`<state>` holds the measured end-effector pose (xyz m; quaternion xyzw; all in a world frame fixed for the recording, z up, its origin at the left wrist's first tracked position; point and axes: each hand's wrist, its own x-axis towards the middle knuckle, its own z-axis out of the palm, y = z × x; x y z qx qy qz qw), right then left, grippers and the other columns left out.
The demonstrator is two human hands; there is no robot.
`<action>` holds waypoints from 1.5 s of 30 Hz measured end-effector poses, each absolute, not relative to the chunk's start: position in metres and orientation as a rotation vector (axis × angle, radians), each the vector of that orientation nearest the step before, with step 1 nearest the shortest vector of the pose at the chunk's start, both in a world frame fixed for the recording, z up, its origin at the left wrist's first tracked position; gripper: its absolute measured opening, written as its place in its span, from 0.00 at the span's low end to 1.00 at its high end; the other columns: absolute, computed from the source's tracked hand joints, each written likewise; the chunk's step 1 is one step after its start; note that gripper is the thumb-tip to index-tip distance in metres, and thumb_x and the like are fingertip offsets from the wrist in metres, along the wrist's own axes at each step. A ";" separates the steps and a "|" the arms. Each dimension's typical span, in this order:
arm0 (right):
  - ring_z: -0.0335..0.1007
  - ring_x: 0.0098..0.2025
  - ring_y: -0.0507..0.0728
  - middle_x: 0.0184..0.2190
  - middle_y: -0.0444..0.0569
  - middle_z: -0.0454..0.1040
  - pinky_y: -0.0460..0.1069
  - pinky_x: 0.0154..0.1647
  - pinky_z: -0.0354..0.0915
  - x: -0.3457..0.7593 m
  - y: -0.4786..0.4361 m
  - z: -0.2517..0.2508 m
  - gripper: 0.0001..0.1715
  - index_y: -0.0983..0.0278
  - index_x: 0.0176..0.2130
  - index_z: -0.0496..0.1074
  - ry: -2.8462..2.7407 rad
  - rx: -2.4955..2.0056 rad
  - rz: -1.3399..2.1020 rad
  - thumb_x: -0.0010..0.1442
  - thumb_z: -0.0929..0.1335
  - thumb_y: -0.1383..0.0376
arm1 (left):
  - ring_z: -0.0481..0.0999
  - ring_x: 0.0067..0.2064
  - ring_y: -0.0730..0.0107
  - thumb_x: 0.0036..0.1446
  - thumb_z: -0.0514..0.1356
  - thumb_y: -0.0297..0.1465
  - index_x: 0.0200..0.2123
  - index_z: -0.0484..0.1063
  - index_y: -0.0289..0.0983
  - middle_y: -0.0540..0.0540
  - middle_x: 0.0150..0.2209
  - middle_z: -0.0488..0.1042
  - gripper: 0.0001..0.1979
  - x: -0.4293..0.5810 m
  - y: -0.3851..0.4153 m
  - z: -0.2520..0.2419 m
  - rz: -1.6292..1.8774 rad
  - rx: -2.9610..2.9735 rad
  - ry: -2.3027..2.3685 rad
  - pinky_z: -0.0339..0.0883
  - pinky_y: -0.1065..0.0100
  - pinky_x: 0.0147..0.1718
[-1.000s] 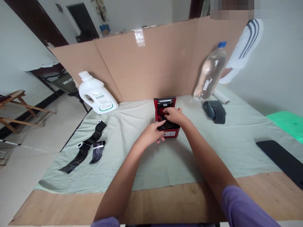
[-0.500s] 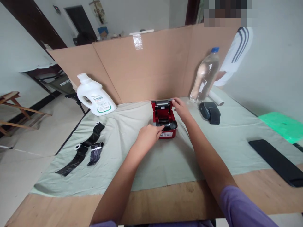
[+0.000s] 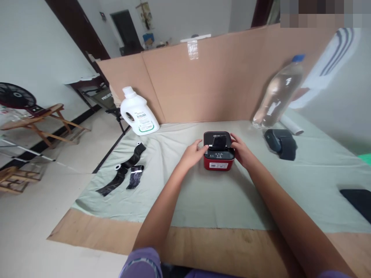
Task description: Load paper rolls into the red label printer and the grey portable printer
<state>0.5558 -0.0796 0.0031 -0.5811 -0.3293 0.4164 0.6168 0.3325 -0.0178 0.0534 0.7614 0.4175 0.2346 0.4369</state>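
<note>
A small red and black label printer (image 3: 219, 155) sits on the cloth in front of me with its lid down. A short black film strip (image 3: 219, 143) sticks up out of the slot across its top. My left hand (image 3: 193, 155) is at the printer's left side, fingers apart, thumb tip touching the upper left edge. On the right side my right hand (image 3: 242, 151) rests against the printer with thumb and index finger apart; its other fingers are partly hidden. Neither hand is closed round anything.
Partly unrolled black film rolls (image 3: 127, 166) lie to the left. Behind them stands a white detergent bottle (image 3: 140, 112). A water bottle (image 3: 278, 94), a dark strapped device (image 3: 281, 143) and a white tube (image 3: 291, 124) are at right. A cardboard screen (image 3: 203, 85) closes the back.
The printer's lid has gone from raised to down, with black film now showing in the slot. My left hand moved from its front to its left side. The view shifted left.
</note>
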 end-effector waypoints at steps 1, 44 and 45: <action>0.70 0.59 0.64 0.62 0.49 0.70 0.57 0.55 0.69 0.555 -0.079 0.001 0.47 0.55 0.64 0.63 -0.758 -1.281 0.977 0.44 0.67 0.63 | 0.72 0.29 0.68 0.64 0.58 0.41 0.65 0.67 0.36 0.47 0.30 0.76 0.29 0.336 -0.014 0.047 0.551 1.765 1.034 0.64 0.69 0.31; 0.63 0.67 0.65 0.62 0.45 0.73 0.62 0.70 0.58 0.553 -0.084 -0.056 0.30 0.54 0.58 0.73 -0.784 -0.945 0.902 0.58 0.72 0.52 | 0.57 0.71 0.54 0.63 0.60 0.32 0.34 0.83 0.39 0.43 0.69 0.58 0.11 0.365 -0.022 0.005 0.971 1.865 0.795 0.49 0.54 0.70; 0.64 0.67 0.66 0.62 0.46 0.73 0.62 0.69 0.58 0.553 -0.083 -0.057 0.31 0.54 0.59 0.73 -0.786 -0.953 0.895 0.58 0.72 0.52 | 0.57 0.71 0.54 0.61 0.62 0.30 0.34 0.83 0.39 0.43 0.69 0.58 0.08 0.366 -0.023 0.003 0.986 1.855 0.782 0.49 0.54 0.70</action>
